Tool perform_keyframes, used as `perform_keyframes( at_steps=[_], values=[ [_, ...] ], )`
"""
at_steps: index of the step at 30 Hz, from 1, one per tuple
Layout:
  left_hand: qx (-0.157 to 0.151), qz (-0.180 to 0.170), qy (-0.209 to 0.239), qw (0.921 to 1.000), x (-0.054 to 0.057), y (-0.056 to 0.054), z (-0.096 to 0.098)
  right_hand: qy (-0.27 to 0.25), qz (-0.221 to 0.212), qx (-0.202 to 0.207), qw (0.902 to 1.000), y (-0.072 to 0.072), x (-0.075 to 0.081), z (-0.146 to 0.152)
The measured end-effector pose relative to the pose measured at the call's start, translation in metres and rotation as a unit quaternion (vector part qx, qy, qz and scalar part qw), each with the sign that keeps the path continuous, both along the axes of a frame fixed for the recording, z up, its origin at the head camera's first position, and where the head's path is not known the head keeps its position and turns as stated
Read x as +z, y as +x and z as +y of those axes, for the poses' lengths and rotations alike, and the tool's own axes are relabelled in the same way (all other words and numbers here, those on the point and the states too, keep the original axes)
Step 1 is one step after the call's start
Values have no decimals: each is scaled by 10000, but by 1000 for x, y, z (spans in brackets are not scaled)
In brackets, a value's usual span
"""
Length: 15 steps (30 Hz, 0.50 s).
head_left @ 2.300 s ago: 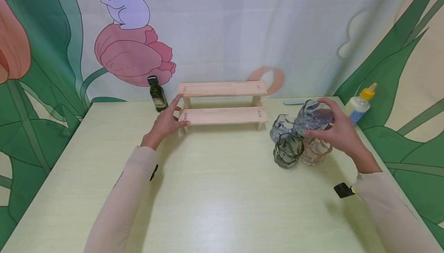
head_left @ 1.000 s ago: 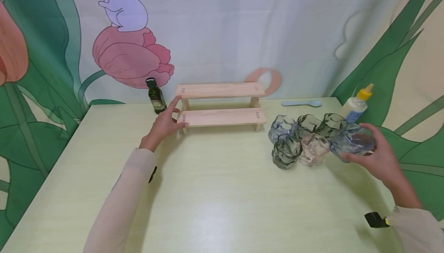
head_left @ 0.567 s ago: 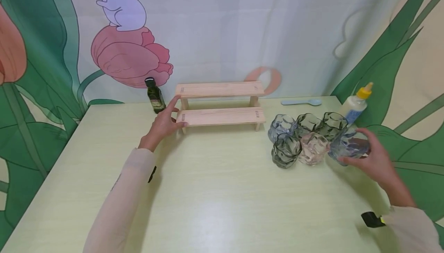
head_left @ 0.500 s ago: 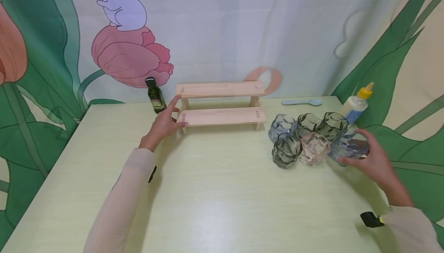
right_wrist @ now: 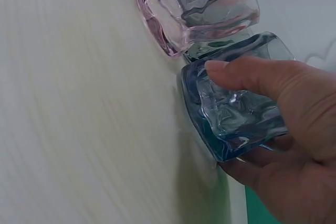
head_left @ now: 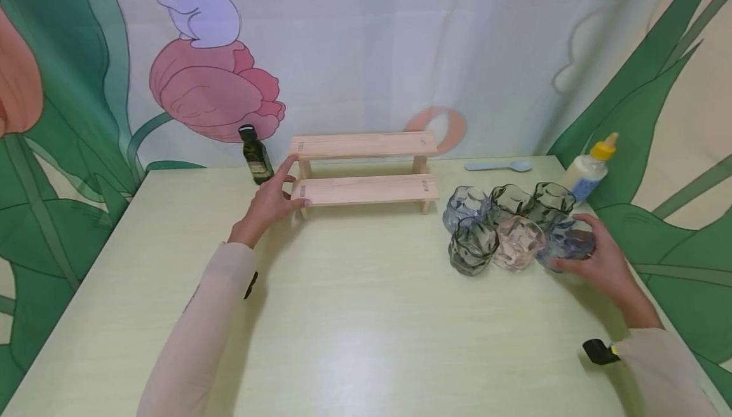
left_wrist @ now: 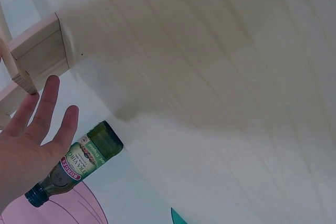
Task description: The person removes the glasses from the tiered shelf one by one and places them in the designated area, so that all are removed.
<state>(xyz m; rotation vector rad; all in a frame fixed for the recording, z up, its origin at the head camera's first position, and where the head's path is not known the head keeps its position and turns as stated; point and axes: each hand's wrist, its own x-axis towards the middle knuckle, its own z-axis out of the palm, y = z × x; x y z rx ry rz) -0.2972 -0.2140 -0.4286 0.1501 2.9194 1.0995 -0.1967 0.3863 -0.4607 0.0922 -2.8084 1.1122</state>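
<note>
My right hand (head_left: 603, 261) holds a blue glass cup (head_left: 563, 245) at the right end of a cluster, thumb and fingers on opposite sides. In the right wrist view the cup (right_wrist: 231, 108) stands upright by the table edge, near a pink glass cup (right_wrist: 202, 9). The cluster also has another blue glass cup (head_left: 464, 206) and several smoky green glass cups (head_left: 473, 248), all with wavy rims. At the left end of a two-step wooden rack (head_left: 366, 189), my left hand (head_left: 269, 204) rests with thumb and forefinger touching it. Its other fingers (left_wrist: 47, 100) are extended.
A dark green olive oil bottle (head_left: 257, 159) stands just left of the rack, close to the left hand. A light blue spoon (head_left: 497, 166) lies behind the cups. A glue bottle with a yellow cap (head_left: 586, 175) stands at the back right table edge.
My right hand has brought the blue cup over the other cups, out to the right, then down and left beside the pink cup. The left hand has stayed at the rack.
</note>
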Motion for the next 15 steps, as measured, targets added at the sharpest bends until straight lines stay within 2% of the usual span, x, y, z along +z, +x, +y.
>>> perform_keyframes(
  at_steps=[15],
  values=[
    [-29,3,8,10000,1,0,-1,-92,-68,217,9997,-4,-3,1]
  ],
)
